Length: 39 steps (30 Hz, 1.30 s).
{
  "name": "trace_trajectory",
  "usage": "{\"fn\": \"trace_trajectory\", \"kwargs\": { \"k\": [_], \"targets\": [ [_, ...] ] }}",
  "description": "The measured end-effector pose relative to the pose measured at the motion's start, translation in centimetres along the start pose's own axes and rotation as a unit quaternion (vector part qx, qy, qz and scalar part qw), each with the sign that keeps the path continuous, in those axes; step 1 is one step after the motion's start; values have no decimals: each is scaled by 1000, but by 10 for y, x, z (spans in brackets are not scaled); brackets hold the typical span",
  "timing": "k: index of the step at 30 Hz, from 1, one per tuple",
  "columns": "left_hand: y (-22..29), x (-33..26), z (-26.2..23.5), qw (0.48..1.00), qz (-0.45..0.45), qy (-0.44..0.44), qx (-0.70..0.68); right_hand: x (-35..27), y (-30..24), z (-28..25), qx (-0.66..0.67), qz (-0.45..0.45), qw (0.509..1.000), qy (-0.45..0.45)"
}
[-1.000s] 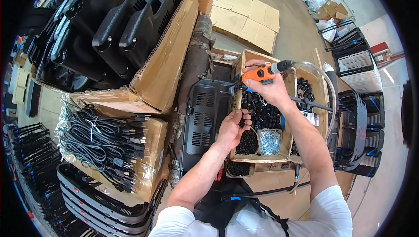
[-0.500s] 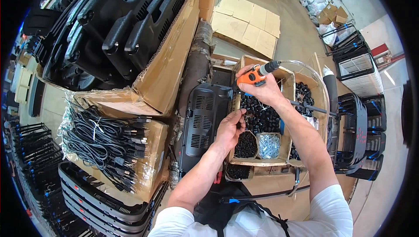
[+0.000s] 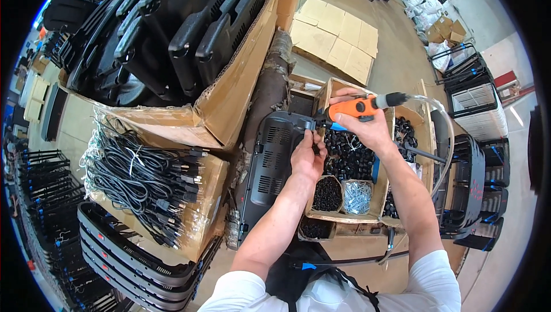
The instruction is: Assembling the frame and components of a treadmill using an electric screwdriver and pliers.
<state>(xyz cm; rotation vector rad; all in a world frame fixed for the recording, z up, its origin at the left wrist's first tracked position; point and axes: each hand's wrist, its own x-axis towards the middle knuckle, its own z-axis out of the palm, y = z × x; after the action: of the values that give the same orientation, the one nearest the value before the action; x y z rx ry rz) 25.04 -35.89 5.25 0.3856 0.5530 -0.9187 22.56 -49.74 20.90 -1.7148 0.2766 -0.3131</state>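
Observation:
My right hand point(image 3: 372, 132) grips an orange and black power screwdriver point(image 3: 347, 109), whose grey rear end joins a clear hose point(image 3: 445, 134). The tool lies nearly level and its front end points left, by the far right corner of a black slotted plastic housing point(image 3: 270, 163). Just below that corner is my left hand point(image 3: 308, 160), fingers pinched together at the housing's right edge. Whatever is between those fingertips is hidden. Beneath the screwdriver and right hand, a wooden parts box point(image 3: 350, 218) holds black plastic pieces point(image 3: 347, 157), dark screws point(image 3: 327, 193) and silver screws point(image 3: 357, 197).
A large carton point(image 3: 229, 105) of black plastic shells stands at the far left. Bundled black power cords point(image 3: 138, 174) lie on a cardboard box nearer me. Stacked black frames point(image 3: 138, 274) sit below them. Flattened cardboard point(image 3: 338, 36) covers a pallet ahead; more frames point(image 3: 468, 174) stand right.
My left hand has moved from beside the parts box up to the housing's far right corner. The screwdriver has come closer and its front end now meets that corner area. The whole view has shifted slightly.

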Motion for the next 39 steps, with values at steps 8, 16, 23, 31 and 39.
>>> {"fn": "trace_trajectory", "kwargs": {
  "k": [8, 16, 23, 31, 39],
  "targets": [
    [21, 9, 20, 989, -15, -28, -142, -7, -19, 6, -33, 12, 999, -39],
    [34, 2, 13, 993, -15, -39, -113, 1, -18, 25, -40, -3, 998, -54],
    [25, -14, 15, 999, 5, -34, 21, 28, 9, 38, -51, -34, 998, -35],
    [15, -51, -26, 995, 8, -85, 47, 43, 21, 54, -60, 7, 997, -51],
    [3, -67, -37, 991, 60, -47, 109, 54, 17, 62, -120, 4, 990, -80]
  ]
}}
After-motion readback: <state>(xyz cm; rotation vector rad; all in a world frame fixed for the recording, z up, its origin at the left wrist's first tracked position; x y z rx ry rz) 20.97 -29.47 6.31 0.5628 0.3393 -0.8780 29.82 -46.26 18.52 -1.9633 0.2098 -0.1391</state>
